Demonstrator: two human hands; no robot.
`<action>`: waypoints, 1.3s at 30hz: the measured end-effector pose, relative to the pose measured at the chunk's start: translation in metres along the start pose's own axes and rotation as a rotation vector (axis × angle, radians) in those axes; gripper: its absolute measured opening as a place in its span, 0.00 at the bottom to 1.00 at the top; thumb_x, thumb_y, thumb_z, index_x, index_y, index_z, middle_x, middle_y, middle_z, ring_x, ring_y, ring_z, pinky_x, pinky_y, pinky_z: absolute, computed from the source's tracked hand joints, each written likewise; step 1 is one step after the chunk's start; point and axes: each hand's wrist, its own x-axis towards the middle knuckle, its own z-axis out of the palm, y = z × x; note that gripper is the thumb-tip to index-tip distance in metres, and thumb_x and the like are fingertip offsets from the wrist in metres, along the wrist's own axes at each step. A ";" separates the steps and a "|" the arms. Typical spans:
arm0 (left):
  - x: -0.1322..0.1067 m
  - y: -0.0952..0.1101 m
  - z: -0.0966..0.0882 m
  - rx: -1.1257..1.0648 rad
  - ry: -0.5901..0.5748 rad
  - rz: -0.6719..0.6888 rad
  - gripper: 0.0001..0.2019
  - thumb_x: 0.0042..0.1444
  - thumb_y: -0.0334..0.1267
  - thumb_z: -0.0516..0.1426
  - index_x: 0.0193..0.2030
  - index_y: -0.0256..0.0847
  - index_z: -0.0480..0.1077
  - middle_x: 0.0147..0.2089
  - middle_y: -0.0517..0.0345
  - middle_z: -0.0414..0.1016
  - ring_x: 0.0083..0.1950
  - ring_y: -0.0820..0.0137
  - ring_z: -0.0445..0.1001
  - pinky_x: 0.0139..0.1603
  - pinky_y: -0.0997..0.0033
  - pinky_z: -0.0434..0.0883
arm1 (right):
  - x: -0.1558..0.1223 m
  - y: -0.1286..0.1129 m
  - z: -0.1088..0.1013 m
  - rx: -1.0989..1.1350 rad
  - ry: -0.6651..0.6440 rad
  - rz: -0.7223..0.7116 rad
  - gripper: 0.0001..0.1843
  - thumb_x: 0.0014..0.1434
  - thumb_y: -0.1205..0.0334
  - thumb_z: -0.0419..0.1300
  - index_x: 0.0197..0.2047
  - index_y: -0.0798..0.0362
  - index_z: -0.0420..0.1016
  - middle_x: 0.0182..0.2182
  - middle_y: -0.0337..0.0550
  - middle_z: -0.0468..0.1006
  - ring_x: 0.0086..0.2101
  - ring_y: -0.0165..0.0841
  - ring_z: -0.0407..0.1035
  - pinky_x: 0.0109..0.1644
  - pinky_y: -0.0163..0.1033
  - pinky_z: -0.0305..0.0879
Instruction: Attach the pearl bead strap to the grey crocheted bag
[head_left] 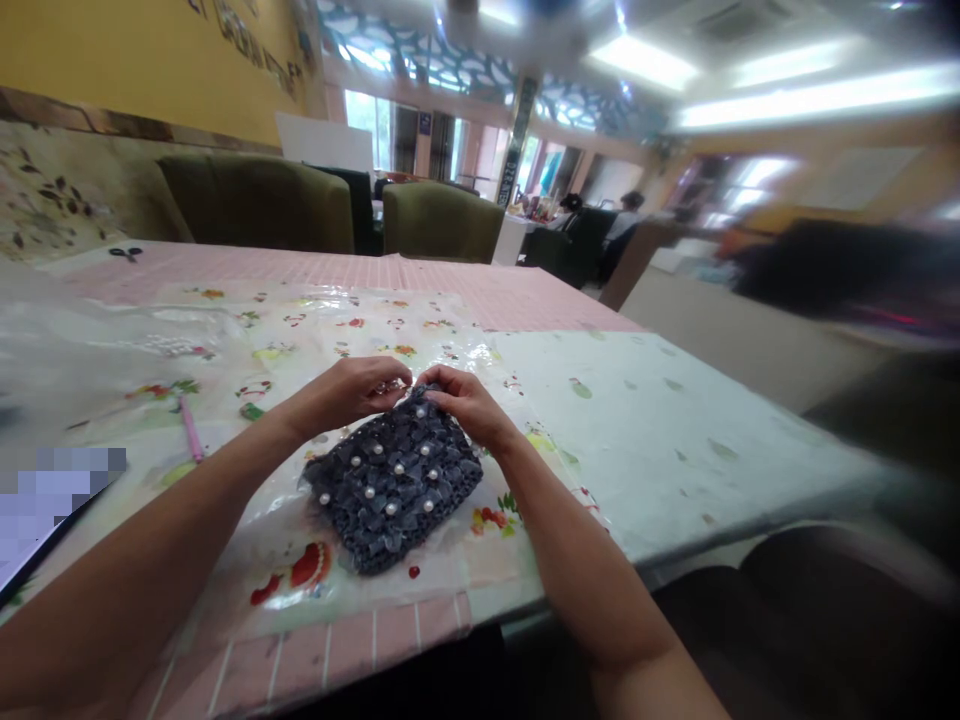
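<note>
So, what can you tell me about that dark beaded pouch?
The pouch is dark grey-blue, roughly rectangular, with a knitted-looking edge, ruffled petal-like pieces and scattered white beads. It lies at a slant on the flowered plastic cover, its far corner pinched by the right hand; the left hand is close beside that corner, its contact unclear.

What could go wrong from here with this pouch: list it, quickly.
Beads on the dark pouch might snag or loosen while the left hand and right hand work at its far corner. The left forearm could knock the thin pink tool close beside it. The pouch may slip on the glossy printed sheet beneath.
</note>
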 end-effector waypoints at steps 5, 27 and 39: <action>-0.002 -0.002 0.003 0.042 0.001 0.013 0.06 0.59 0.33 0.55 0.40 0.37 0.72 0.30 0.58 0.75 0.29 0.76 0.71 0.32 0.78 0.66 | 0.000 0.000 0.000 0.001 -0.004 0.024 0.09 0.55 0.60 0.62 0.40 0.52 0.72 0.33 0.36 0.73 0.33 0.27 0.64 0.39 0.34 0.60; -0.004 -0.003 0.011 0.069 -0.100 -0.083 0.09 0.59 0.35 0.51 0.39 0.37 0.72 0.29 0.60 0.73 0.27 0.75 0.67 0.32 0.76 0.62 | -0.001 -0.001 -0.005 -0.071 -0.003 0.004 0.07 0.56 0.61 0.60 0.39 0.53 0.73 0.34 0.38 0.73 0.34 0.28 0.65 0.42 0.36 0.61; 0.010 0.012 0.004 -0.312 -0.271 -0.654 0.17 0.55 0.48 0.48 0.26 0.38 0.70 0.26 0.59 0.68 0.29 0.71 0.65 0.31 0.72 0.61 | 0.000 0.000 0.004 -0.466 0.001 -0.187 0.09 0.58 0.69 0.54 0.41 0.51 0.71 0.35 0.37 0.76 0.38 0.30 0.69 0.47 0.39 0.63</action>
